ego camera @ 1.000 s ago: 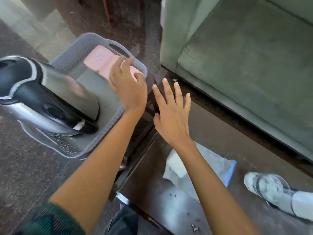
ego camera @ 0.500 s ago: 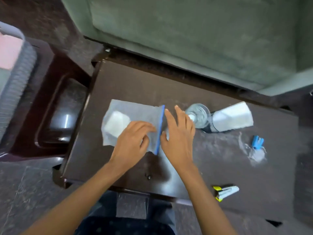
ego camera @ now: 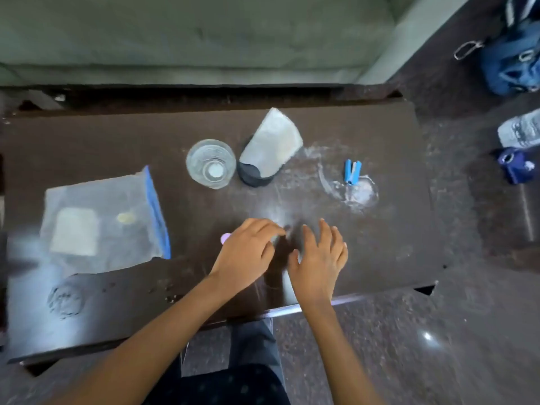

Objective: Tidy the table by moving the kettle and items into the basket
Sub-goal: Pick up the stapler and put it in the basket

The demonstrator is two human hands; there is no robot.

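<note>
Dark wood fills the head view: a low table [ego camera: 87, 147] with a dusty, smeared top, a green sofa [ego camera: 204, 33] behind it and speckled stone floor in front. Your left hand [ego camera: 247, 252] hovers low over the table's near middle, fingers curled down and loosely apart, holding nothing that shows; a small pink thing [ego camera: 225, 237] peeks out at its left edge, too hidden to identify. Your right hand [ego camera: 320, 258] sits just beside it, fingers spread, empty. Left of the hands lies a clear zip bag [ego camera: 102, 220] with a blue seal. Farther back stand a glass [ego camera: 211, 163] and, just beside it, a tilted pouch [ego camera: 270, 147]. A blue clip [ego camera: 352, 171] lies to the right. Neither kettle nor basket is in view.
</note>
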